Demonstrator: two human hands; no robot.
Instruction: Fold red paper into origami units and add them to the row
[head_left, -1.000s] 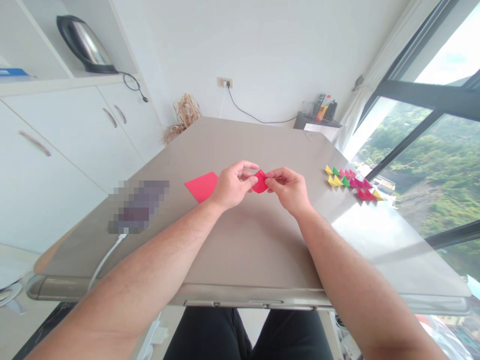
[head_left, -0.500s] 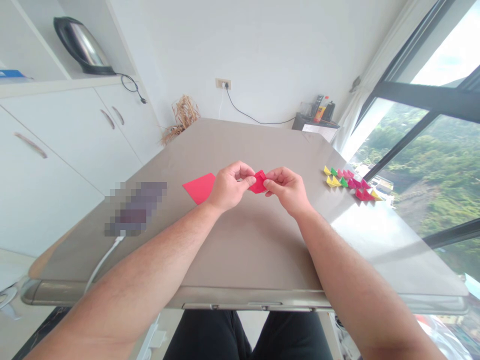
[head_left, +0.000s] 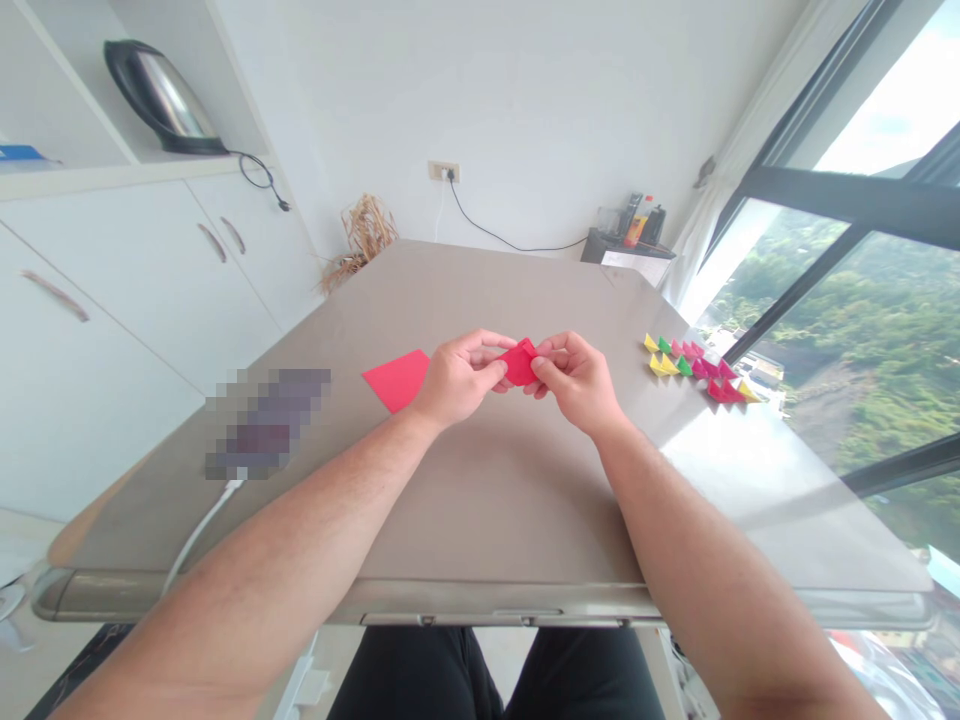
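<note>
A small folded red paper piece [head_left: 519,362] is pinched between both hands above the middle of the grey table [head_left: 480,500]. My left hand [head_left: 457,376] grips its left side with thumb and fingers closed. My right hand [head_left: 576,380] pinches its right side, fingers curled. A flat red paper sheet [head_left: 396,379] lies on the table just left of my left hand.
A cluster of several small folded paper pieces [head_left: 697,366], yellow, green, pink and red, sits at the table's right edge by the window. A blurred object [head_left: 266,422] with a white cable lies at the left. A kettle [head_left: 161,95] stands on the shelf.
The hands have drawn slightly closer together around the red piece, and its shape looks more compact. The camera view has drifted a little.
</note>
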